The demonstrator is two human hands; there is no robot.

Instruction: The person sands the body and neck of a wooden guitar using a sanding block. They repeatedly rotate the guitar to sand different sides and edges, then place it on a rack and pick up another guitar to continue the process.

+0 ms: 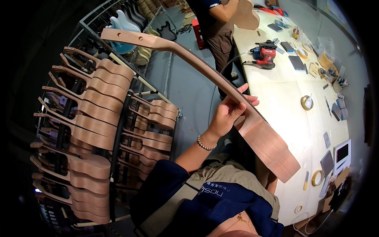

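Observation:
A bare-wood ukulele (270, 147) is held up on edge across the view, its body low on the right and its headstock high on the left. Two round holes show in the headstock. My left hand (226, 114), with a beaded bracelet at its wrist, grips the neck close to the body, the thumb on the near side and fingertips showing past the far edge. Only a bit of my right forearm (272, 183) appears below the body. The right hand itself is hidden behind the ukulele, so its fingers cannot be seen.
Racks of unfinished ukuleles (98, 106) fill the left side. A pale worktable (284, 106) on the right carries a red power sander (267, 55), tape rolls (317, 177), sanding blocks (297, 63) and a notebook (342, 156). Another person (217, 37) stands ahead beside the table, near a wooden instrument body (246, 16).

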